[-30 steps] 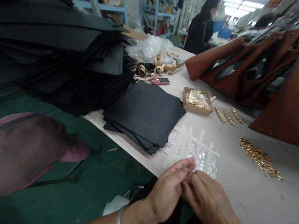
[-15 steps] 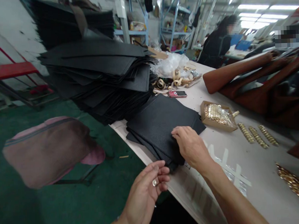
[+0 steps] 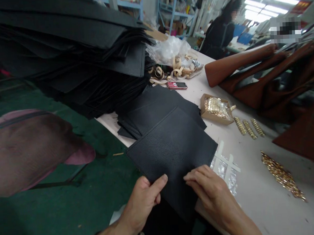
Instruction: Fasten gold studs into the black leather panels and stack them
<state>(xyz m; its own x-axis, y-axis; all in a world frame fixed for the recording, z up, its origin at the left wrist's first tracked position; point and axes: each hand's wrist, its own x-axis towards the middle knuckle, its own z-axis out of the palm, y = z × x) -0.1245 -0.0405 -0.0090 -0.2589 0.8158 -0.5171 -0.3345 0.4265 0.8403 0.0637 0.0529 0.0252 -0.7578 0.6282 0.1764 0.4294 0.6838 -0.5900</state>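
A black leather panel (image 3: 173, 144) with a stitched edge spans the space between my hands, tilted over the table's front edge. My left hand (image 3: 146, 197) is closed on its near left edge, thumb on top and fingers beneath. Close to its lower right part is my right hand (image 3: 209, 184), fingertips pressed together against the panel. Whether those fingers pinch the leather or only rest on it is hard to make out. Behind lies a low pile of similar black panels (image 3: 143, 107), partly covered by the held one.
A tall stack of black pieces (image 3: 92, 65) rises at the left. A small box of gold chain pieces (image 3: 216, 109), loose gold chains (image 3: 281, 174), a red phone (image 3: 176, 85) and brown bags (image 3: 249, 79) are on the table. A draped stool (image 3: 36, 147) stands left; a person (image 3: 218, 31) is behind.
The black panel has come off the pile toward me. My left hand, empty before, has closed on its edge, and my right hand has drawn nearer. The view has shifted.
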